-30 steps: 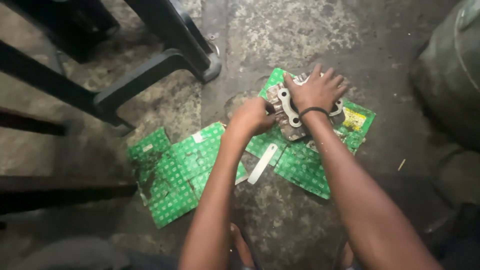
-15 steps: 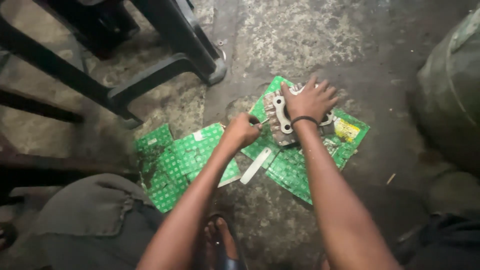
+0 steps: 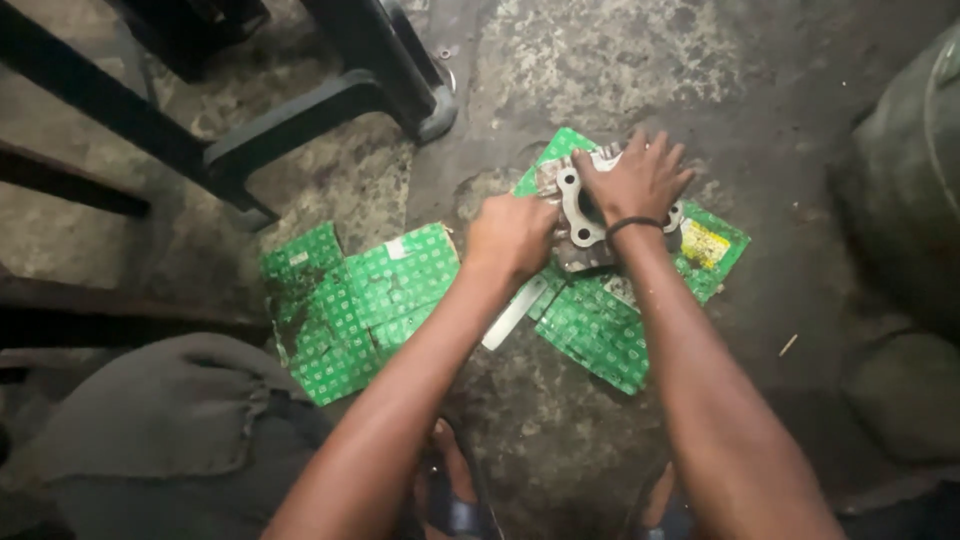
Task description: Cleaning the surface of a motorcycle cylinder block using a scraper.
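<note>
While the right hand [image 3: 635, 180] lies spread flat on top of a grey metal engine part [image 3: 580, 210], pressing it down with fingers apart, the left hand [image 3: 512, 235] sits closed in a fist against the part's near-left side; whether that fist encloses a tool or only grips the casting cannot be told from here. The part rests on a patch of flattened green printed packets [image 3: 590, 325] spread over the rough concrete floor [image 3: 600, 60], toward the far right end of that patch, and a pale flat strip [image 3: 512, 313] lies on the packets just near of the left hand. As a judgement, the work looks to be in its middle: the part is out, laid down and steadied, but nothing lies removed beside it, so any stripping or cleaning appears yet to be finished. Its flat flange with round bolt holes faces upward, and its long axis seems to run from the near-left toward the far right of the green patch, though the hands cover much of it.
</note>
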